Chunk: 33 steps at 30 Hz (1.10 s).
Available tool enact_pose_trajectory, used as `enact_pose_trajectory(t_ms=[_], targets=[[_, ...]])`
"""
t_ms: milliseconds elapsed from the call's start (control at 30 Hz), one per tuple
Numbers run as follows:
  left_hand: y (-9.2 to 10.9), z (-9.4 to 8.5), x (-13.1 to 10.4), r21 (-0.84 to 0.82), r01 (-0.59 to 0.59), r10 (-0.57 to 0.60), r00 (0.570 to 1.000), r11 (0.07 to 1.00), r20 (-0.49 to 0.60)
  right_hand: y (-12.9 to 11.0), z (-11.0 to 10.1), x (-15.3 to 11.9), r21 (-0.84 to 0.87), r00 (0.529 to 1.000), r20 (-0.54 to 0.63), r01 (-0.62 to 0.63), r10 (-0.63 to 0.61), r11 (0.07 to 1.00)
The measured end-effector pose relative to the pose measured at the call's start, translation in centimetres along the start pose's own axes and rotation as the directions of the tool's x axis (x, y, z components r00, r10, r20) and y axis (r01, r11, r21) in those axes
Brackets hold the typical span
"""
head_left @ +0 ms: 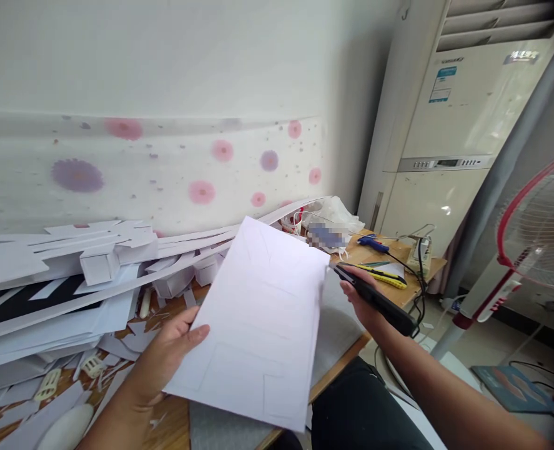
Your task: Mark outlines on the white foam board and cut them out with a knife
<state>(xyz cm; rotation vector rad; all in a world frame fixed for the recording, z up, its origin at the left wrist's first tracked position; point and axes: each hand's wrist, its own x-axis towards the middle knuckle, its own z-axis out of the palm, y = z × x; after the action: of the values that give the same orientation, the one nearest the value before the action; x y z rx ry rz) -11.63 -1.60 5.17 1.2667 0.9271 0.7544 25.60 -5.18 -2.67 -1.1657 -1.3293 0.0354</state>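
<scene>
Left hand (173,350): fingers closed on the left edge of the white board (258,312), thumb on its face, rest behind. Right hand (363,300): fingers wrapped round the black tool (389,309), its tip near the board's upper right corner; can't tell if it touches. Faint pencil lines on the board, including 1 boxy outline near the bottom. Board looks tilted over the grey mat (335,334), so for any precise work I'd want it flat and backed; a 1-edge grip may let the far side flex or swing. Best keep the left thumb off the lines and the tool's tip clear of skin. Beyond the mat, on the wooden counter (431,269): yellow cutter (396,280), blue glue gun (373,244), black cable (421,275) that might snag the right arm. Left side's crowded: paper scraps (112,345), 2 slotted pieces, folded white shapes (99,262), and 1 long white strip (117,289) running behind the board, easily knocked if it swings left. Farther right, fan (506,231) and air conditioner (459,125).
</scene>
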Motion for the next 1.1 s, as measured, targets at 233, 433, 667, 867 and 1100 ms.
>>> enact_pose_trajectory(t_ms=[233,433,667,867,1100], targets=[[0.4,-2.2,-0.3,-0.036,-0.088,0.082,0.984,0.995,-0.161,-0.8,2.6,3.2,-0.055,0.981,0.065,0.185,-0.182,0.981],[0.6,-3.1,-0.2,-0.111,-0.162,0.126,0.952,0.981,-0.279,0.1,4.4,4.6,-0.239,0.98,0.121,0.183,-0.157,0.954],[0.8,-3.2,-0.3,-0.168,-0.22,0.146,0.919,0.961,-0.367,1.3,5.9,5.4,-0.26,0.85,0.526,0.137,0.021,0.956],[0.3,-3.4,-0.1,-0.198,-0.262,0.152,0.884,0.945,-0.442,-0.2,8.3,7.1,-0.079,0.83,0.539,-0.119,0.143,0.99],[0.3,-3.4,0.0,-0.172,-0.502,0.314,0.736,0.848,-0.599,-5.5,12.9,7.8,0.371,0.654,0.757,-0.45,0.017,0.812]])
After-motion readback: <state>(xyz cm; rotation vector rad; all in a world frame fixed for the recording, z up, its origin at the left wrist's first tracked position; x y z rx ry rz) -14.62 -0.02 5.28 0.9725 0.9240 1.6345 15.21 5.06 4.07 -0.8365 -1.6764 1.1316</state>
